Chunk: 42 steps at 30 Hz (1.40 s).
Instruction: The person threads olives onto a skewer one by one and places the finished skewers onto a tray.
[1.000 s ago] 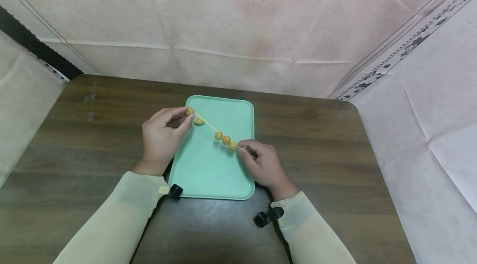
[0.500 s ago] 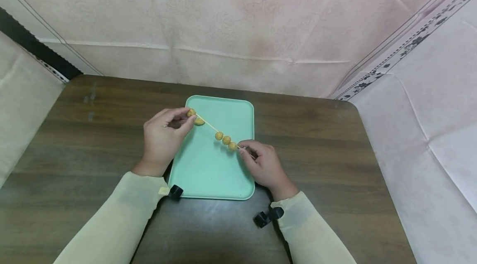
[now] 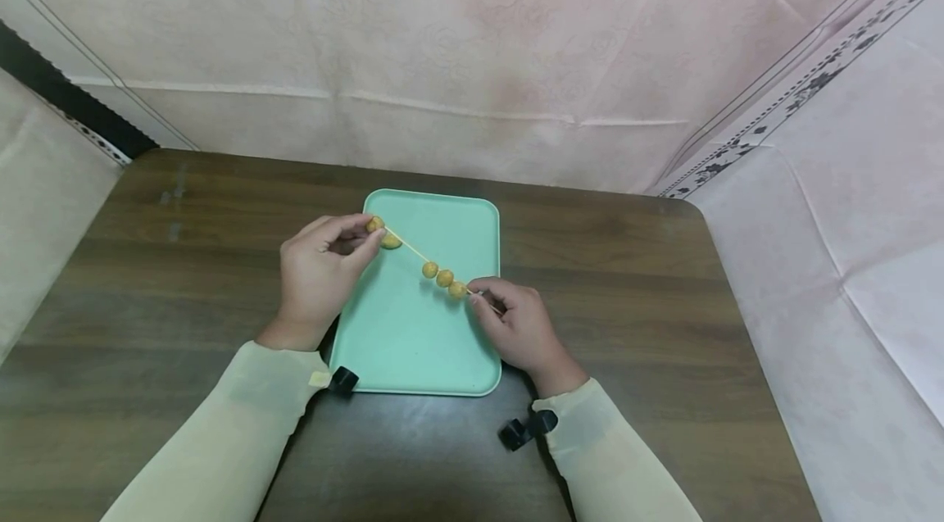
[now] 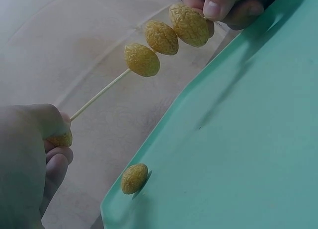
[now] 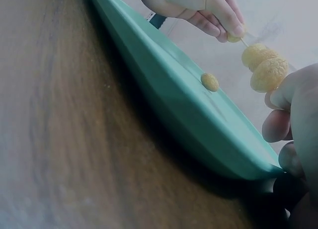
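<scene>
My left hand (image 3: 320,276) pinches a wrinkled yellow oval fruit (image 3: 375,224) between thumb and fingertips, at the far end of a thin wooden skewer (image 3: 409,247). Three similar fruits, the middle one (image 3: 445,278) among them, are threaded on the skewer close to my right hand (image 3: 519,325). That hand grips the skewer's near end between thumb and fingers, right behind the last fruit (image 4: 189,25). The skewer slants over the mint-green tray (image 3: 420,358). One loose fruit (image 4: 134,179) lies on the tray, partly behind my left fingertips in the head view.
The tray lies on a dark brown wooden table (image 3: 649,325). Pale patterned cloth (image 3: 457,55) hangs behind the table, with more at both sides. Black wrist cameras are strapped at both cream sleeves (image 3: 199,432).
My left hand and its fruit have shifted very slightly toward the right hand along the skewer. The head view has drifted a little; the right hand keeps its grip.
</scene>
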Motion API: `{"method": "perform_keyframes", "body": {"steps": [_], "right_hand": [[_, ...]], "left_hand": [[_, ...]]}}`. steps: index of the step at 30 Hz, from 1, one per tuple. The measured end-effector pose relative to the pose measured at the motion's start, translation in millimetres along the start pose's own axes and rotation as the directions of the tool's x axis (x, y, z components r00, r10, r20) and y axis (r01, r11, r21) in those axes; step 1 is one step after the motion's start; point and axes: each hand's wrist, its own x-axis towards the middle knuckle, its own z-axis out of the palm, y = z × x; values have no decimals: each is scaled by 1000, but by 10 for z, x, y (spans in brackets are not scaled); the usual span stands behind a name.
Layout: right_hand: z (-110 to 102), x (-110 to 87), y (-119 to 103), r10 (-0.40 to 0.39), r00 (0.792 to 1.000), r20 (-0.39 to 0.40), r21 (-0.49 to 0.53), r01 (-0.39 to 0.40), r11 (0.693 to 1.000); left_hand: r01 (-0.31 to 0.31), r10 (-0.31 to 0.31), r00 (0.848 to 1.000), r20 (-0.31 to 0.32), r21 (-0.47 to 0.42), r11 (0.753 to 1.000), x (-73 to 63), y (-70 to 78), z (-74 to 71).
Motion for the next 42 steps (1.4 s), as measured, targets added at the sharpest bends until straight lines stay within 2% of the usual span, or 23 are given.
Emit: {"method": "perform_keyframes", "body": {"steps": [12,24,27,32,37,42], "right_hand": [[3,-14,8,8,1000,-3,-8,-8,1000],[10,-23,6,12,1000,-5,0,-12,1000],[15,-17,-7,8,1000,15,1,-8,1000],[26,3,-45,-1,999,47,3,1,1000],[23,13,-57,4,999,45,3,-4,1000],[16,5,-46,7,999,42,0,-7,1000]], "left_hand": [[-1,1,1000,21,-18,1000,-6,18,9],[-13,13,999,33,9,1000,-14,22,21],[-56,52,995,82,44,997,-46,61,74],[-162,147,971,187,70,984,-97,128,175],[-152,138,973,184,67,986,-104,118,191],[-145,128,968,217,68,987,-96,109,179]]}}
